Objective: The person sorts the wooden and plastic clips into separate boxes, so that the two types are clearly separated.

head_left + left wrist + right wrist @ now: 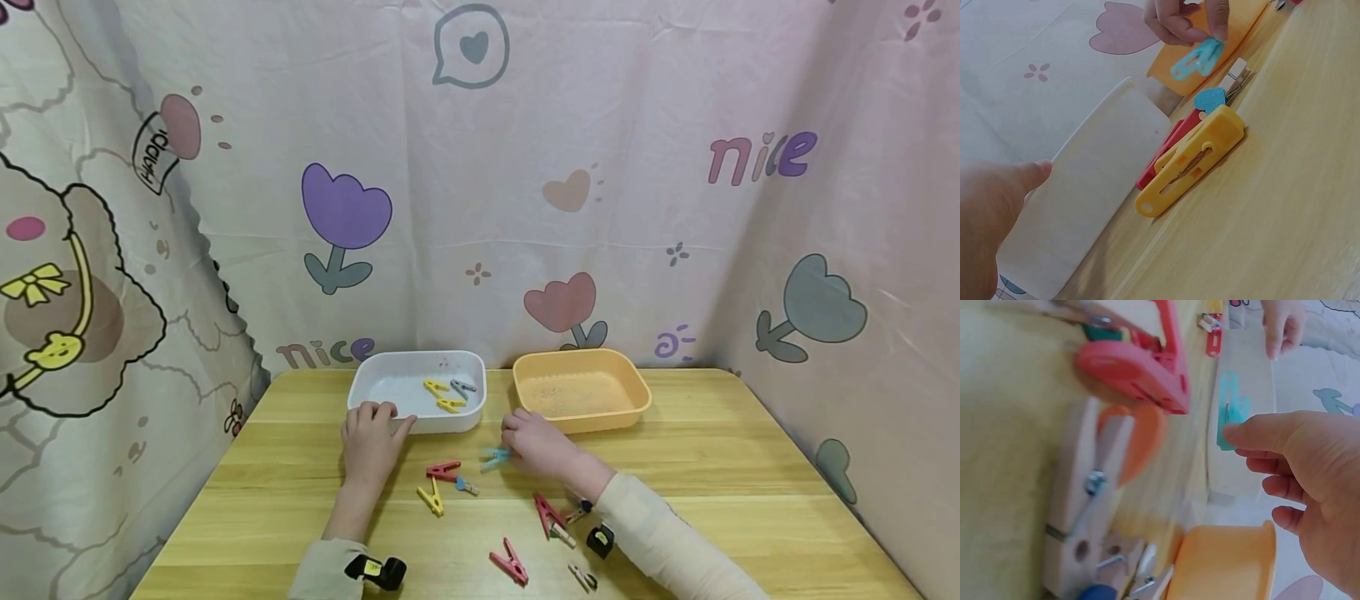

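Between thumb and fingers, my right hand (542, 443) pinches a light-blue plastic clothespin (494, 457), held in front of the gap between the two bins. The same clothespin (1230, 419) shows clearly in the right wrist view. My left hand (373, 443) rests on the near rim of the white bin (360, 385), its thumb (1036, 173) lying along the edge. Inside that bin are yellow clothespins (450, 405) and a grey one (462, 388). Near the left hand, a red clothespin (443, 471), a yellow clothespin (431, 498) and a small wooden one with a blue heart (466, 487) lie on the table.
An orange bin (585, 425) stands at the back right, beside the white one. Under the right forearm lie a red clothespin (548, 512) and wooden pegs (562, 534). Closer to the front are another red clothespin (510, 564) and a small wooden peg (581, 577). A printed curtain (450, 167) hangs behind the table.
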Tool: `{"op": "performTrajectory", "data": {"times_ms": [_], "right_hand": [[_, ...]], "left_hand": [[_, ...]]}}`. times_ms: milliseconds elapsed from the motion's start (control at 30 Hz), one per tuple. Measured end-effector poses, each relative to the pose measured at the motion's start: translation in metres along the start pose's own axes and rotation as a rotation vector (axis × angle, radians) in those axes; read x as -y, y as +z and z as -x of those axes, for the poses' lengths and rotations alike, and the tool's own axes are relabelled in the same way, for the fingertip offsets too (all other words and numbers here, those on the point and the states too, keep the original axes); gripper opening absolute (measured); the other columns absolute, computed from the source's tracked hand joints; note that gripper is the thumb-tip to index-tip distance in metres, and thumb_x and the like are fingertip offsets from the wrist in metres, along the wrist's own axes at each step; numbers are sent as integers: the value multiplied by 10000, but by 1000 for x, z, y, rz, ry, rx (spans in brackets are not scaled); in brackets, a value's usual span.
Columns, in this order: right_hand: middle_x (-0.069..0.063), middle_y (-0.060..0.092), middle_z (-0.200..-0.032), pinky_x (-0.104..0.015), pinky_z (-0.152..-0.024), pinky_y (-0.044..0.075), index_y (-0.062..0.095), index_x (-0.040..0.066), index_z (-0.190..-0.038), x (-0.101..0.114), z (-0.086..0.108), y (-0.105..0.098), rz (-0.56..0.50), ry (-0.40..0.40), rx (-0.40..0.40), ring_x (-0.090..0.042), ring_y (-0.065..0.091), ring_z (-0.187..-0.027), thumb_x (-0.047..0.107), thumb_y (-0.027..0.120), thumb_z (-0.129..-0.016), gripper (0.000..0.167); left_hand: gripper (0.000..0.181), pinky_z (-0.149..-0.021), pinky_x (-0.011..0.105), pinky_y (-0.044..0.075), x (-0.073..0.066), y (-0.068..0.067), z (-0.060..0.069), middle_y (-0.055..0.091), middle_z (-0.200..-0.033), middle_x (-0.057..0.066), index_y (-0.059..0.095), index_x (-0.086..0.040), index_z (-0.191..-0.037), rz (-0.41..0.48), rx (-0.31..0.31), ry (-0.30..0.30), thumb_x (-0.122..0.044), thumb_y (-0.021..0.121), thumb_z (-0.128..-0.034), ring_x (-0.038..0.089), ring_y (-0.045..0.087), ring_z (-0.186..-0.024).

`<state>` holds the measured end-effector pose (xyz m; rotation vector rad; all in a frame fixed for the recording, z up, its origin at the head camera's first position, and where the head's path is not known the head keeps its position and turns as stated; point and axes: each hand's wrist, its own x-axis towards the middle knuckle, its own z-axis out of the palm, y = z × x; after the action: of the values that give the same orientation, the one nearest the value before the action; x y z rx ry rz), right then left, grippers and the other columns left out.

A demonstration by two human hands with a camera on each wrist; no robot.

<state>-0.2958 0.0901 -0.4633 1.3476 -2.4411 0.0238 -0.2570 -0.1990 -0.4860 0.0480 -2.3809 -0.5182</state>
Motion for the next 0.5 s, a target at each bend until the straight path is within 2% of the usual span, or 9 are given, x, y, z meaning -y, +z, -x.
{"op": "performTrajectory", "data": {"times_ms": [233,500], "right_hand": [[54,579,-891,-262,-663,372,614,170,-735,-4,-3,-7,10,-13,-61,-136,492,-813,239,815,-744,212],[42,593,-934,-271,-684,383,634,156,-772,-7,-10,-17,-5,10,-60,-139,498,-850,229,794,-781,176]], "left_hand": [[356,-829,492,396,1,1,0,588,-906,153,648,-54,-876,-8,-32,21,-358,806,-778,364,512,-911],[355,-825,491,396,0,1,0,589,-908,156,647,-53,-871,-5,-37,24,-358,804,-779,367,513,-907]]}}
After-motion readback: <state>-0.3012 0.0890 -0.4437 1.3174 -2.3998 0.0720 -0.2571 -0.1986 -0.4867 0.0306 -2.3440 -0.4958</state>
